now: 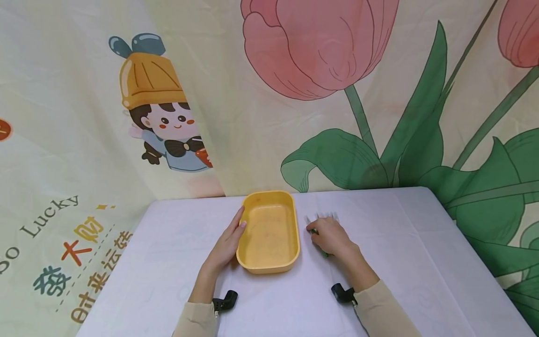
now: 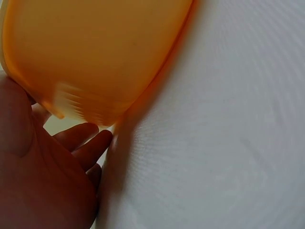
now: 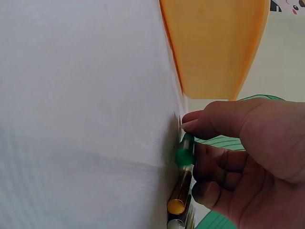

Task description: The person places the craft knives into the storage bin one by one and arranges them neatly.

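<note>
A yellow rectangular tray (image 1: 269, 229) with rounded corners lies on the table. My left hand (image 1: 227, 243) holds its left side, thumb at the rim and fingers along the outer wall; the left wrist view shows the fingers (image 2: 93, 150) against that wall. To the right of the tray, my right hand (image 1: 332, 236) pinches a slim rod-shaped tool with a green handle (image 3: 185, 156) between thumb and fingers. Beside it lie similar slim tools, one with an orange-ended handle (image 3: 176, 205). Several thin metal tips (image 1: 330, 216) show past the knuckles; my hand hides most of the handles.
A white cloth (image 1: 391, 262) covers the table, whose far edge meets a printed curtain (image 1: 236, 140) with tulips and a cartoon figure. A black wrist camera (image 1: 227, 300) sits by my left cuff, another (image 1: 343, 294) by my right.
</note>
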A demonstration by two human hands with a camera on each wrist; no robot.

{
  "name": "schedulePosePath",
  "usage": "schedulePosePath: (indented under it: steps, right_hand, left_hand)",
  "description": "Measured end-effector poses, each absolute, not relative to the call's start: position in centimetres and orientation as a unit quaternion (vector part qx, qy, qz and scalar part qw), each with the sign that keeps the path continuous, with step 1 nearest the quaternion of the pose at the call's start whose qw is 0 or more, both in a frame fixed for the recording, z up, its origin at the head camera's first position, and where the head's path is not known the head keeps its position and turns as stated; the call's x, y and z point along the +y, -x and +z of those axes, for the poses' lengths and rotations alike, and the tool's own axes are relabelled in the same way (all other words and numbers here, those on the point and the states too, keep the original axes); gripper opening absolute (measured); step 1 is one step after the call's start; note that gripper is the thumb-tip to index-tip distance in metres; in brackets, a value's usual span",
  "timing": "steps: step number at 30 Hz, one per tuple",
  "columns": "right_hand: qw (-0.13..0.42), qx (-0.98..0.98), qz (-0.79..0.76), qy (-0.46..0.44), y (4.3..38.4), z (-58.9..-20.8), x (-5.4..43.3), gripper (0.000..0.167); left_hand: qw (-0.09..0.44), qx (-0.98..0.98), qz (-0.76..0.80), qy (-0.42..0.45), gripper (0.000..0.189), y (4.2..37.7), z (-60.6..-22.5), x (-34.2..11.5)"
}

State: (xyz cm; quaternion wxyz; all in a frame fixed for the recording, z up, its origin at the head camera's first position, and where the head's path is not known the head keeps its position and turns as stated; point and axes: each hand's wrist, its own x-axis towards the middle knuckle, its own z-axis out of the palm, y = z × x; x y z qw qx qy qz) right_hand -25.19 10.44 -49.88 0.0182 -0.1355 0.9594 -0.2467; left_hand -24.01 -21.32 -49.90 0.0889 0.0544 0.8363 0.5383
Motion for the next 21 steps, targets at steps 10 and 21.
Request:
schedulePosePath:
  steps: [10,21]
  right_hand:
    - [0.014,0.942,-0.32,0.103,25.6,-49.5,10.2,0.033]
    - [0.004,0.917,-0.38,0.119,25.5,-49.4,10.3,0.041]
  left_hand:
    - [0.055,0.839,0.536,-0.068,0.058,24.6,-51.9,-21.7]
    - [0.062,0.837,0.539,-0.067,0.057,24.3,-51.4,-21.7]
